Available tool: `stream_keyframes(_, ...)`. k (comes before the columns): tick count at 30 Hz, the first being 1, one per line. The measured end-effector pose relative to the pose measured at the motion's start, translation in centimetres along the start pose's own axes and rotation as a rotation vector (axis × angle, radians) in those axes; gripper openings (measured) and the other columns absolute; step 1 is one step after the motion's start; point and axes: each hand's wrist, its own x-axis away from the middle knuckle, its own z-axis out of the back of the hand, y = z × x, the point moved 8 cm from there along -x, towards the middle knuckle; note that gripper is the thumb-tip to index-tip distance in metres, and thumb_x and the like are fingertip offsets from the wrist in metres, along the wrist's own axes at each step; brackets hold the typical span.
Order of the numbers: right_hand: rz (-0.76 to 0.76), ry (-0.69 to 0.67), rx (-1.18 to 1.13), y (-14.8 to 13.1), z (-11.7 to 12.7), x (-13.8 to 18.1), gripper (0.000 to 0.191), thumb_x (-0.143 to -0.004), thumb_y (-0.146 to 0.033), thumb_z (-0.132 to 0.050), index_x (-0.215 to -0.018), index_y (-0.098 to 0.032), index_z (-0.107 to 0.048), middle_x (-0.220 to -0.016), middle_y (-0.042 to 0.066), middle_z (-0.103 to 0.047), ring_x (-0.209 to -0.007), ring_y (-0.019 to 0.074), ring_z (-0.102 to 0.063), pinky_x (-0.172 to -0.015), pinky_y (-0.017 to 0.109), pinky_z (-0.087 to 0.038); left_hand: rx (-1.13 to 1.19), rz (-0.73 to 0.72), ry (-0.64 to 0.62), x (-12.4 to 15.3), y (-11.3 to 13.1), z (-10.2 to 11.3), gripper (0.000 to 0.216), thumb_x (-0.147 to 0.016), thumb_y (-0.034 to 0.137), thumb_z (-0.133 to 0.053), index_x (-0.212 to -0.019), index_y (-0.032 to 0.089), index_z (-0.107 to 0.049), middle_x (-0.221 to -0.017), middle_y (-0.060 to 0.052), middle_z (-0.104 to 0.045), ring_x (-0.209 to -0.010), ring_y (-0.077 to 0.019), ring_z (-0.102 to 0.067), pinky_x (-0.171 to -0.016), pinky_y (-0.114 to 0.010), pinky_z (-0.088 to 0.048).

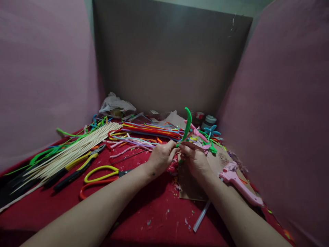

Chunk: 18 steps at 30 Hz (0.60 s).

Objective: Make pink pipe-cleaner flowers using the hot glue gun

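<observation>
My left hand (pixel 163 155) and my right hand (pixel 193 158) meet above the middle of the table, fingertips pinched close together. Between them rises a green pipe cleaner leaf (pixel 188 124), curved at its tip, its lower end held in the fingers of both hands. Part of that end is hidden by my fingers. Below my right hand lies a brown cardboard piece (pixel 191 187). Behind the hands are pink pipe cleaner shapes (pixel 201 135) and a blue pipe cleaner flower (pixel 212 131).
Left are bamboo skewers (pixel 77 151), yellow-black pliers (pixel 82 168) and scissors (pixel 101 174) with yellow and orange handles. A pink glue gun (pixel 241 185) with a glue stick (pixel 202 216) lies right. Bundled pipe cleaners (pixel 151 129), a plastic bag (pixel 117 104) and jars (pixel 210 120) stand behind.
</observation>
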Motion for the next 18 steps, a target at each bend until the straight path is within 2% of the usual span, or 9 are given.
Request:
stream_keyframes(2,-0.002,0.005,0.024,0.1,0.0,0.0,0.012,-0.058,-0.024,-0.070,-0.068,-0.018,-0.069,-0.062,0.000,-0.061,-0.056,0.0108,-0.046,-0.051,0.025,-0.032,-0.142,-0.069,0.025,0.2,0.3,0.0,0.012,-0.083,0.021,-0.045,-0.076,0.017,-0.054,-0.054,0.003,-0.047,-0.048,-0.0098,-0.042,-0.051,-0.022,-0.031)
stream_keyframes(4,-0.005,0.005,0.049,0.3,0.0,0.0,0.013,-0.059,-0.025,-0.070,-0.069,-0.017,-0.070,-0.061,-0.001,-0.061,-0.054,0.0101,-0.044,-0.051,0.025,-0.031,-0.143,-0.080,0.019,0.2,0.1,0.0,0.013,-0.083,0.020,-0.044,-0.077,0.017,-0.054,-0.054,0.003,-0.047,-0.047,-0.0095,-0.042,-0.050,-0.022,-0.031)
stream_keyframes(9,0.020,-0.017,0.079,0.0,0.0,0.1,0.012,-0.060,-0.026,-0.071,-0.069,-0.018,-0.070,-0.062,-0.001,-0.061,-0.055,0.0099,-0.044,-0.052,0.025,-0.031,0.199,0.068,-0.049,-0.3,-0.8,-0.3,0.018,-0.083,0.024,-0.045,-0.069,0.017,-0.053,-0.049,0.006,-0.046,-0.040,-0.0064,-0.041,-0.044,-0.018,-0.031)
stream_keyframes(14,0.069,-0.113,0.131,-0.9,-0.8,0.2,0.010,-0.061,-0.024,-0.071,-0.070,-0.018,-0.070,-0.064,-0.002,-0.061,-0.059,0.0111,-0.046,-0.055,0.025,-0.033,0.556,0.215,-0.100,-0.4,-0.9,-0.5,0.017,-0.078,0.028,-0.051,-0.066,0.015,-0.052,-0.046,0.007,-0.045,-0.033,-0.0052,-0.040,-0.035,-0.018,-0.032)
stream_keyframes(18,-0.019,-0.135,0.030,-0.4,-0.7,-0.1,0.006,-0.062,-0.022,-0.071,-0.066,-0.018,-0.069,-0.056,-0.003,-0.056,-0.052,0.0092,-0.042,-0.053,0.025,-0.034,0.719,0.270,-0.159,-0.3,-0.7,-0.7,0.021,-0.075,0.032,-0.058,-0.066,0.013,-0.054,-0.045,0.006,-0.049,-0.031,-0.0048,-0.042,-0.034,-0.017,-0.032)
